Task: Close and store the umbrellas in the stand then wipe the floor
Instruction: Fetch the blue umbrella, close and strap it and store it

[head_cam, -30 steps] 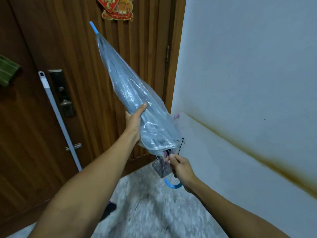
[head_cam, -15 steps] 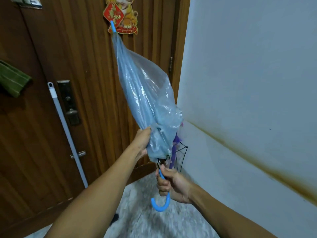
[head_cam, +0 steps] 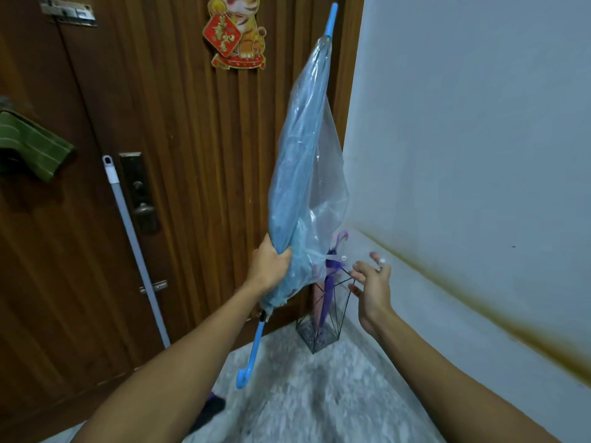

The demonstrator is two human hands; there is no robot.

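I see speckled grey floor, wooden door, stained white wall; left hand grips clear umbrella, right hand spread, holding nothing.

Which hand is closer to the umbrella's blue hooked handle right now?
Left. The left hand grips the folded canopy just above the blue hooked handle; the right hand is open, off to the handle's right.

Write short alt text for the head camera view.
A left hand grips a folded clear blue umbrella, tip up, before a wooden door. The open right hand reaches toward a wire stand holding a purple umbrella.
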